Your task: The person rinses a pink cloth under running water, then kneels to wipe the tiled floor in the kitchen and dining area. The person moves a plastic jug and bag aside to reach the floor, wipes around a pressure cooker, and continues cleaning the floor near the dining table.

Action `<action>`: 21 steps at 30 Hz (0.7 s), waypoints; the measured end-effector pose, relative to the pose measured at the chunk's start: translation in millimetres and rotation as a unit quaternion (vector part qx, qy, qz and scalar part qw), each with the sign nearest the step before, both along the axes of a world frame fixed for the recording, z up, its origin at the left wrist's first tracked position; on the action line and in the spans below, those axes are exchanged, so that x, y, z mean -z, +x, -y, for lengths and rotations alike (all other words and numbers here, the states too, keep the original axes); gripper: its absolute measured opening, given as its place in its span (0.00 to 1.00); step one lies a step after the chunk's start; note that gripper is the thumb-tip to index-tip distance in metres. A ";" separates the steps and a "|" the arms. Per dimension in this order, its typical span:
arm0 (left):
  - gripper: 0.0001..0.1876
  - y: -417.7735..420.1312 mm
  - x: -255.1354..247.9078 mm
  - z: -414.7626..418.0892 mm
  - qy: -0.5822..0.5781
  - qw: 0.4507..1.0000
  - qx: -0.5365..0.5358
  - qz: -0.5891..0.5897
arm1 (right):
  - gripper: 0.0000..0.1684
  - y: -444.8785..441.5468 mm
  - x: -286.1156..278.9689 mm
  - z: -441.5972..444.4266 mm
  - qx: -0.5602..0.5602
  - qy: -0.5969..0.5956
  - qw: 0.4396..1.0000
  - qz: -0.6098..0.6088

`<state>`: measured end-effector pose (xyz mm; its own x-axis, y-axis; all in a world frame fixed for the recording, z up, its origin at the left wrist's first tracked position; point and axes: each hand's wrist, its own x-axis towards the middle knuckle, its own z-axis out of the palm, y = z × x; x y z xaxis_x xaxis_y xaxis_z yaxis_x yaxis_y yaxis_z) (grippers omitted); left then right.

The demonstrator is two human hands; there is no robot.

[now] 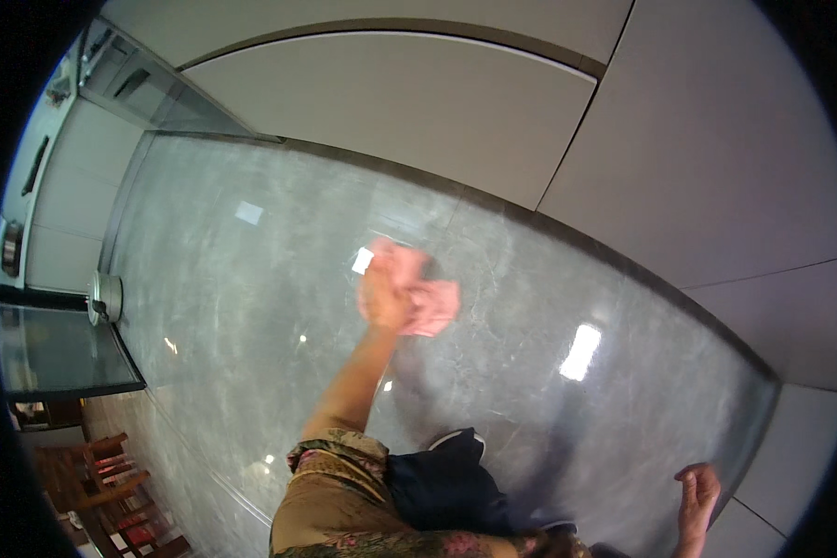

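My left hand (385, 296) is blurred and grips a pink cloth (432, 307), its arm stretched out in front of me. The cloth is bunched around the fingers and spreads against the glossy grey marbled floor (265, 279). Part of the fingers is lost in the blur. My right hand (701, 485) is far to the right, well away from the cloth and near the low pale panels on that side. Its fingers are together and curled, and nothing shows in them.
Pale cabinet fronts (390, 97) line the far side above a dark plinth (502, 202). On the left are a round silver-coloured object (106, 298), a dark-framed glass panel (70, 349) and a wooden chair (104, 474). My dark trouser leg (439, 485) is close below the left arm.
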<state>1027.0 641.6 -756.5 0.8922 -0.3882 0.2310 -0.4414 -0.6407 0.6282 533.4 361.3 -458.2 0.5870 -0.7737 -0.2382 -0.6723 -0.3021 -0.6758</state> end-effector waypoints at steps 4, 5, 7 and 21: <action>0.25 40.9 -51.8 38.3 -0.003 0.994 -0.106 -0.029 | 0.16 -6.0 5.1 -0.5 0.033 0.018 0.999 -0.036; 0.25 40.2 -74.7 64.8 0.004 0.993 -0.075 -0.087 | 0.16 -8.1 6.4 0.1 0.043 0.021 0.998 -0.043; 0.24 30.7 -107.5 121.2 0.021 0.982 -0.023 -0.188 | 0.13 -18.5 13.7 2.0 0.060 0.015 0.997 -0.053; 0.28 -132.3 -74.7 259.7 0.150 0.851 0.465 -0.192 | 0.06 -14.4 0.0 5.3 0.034 -0.055 0.995 -0.076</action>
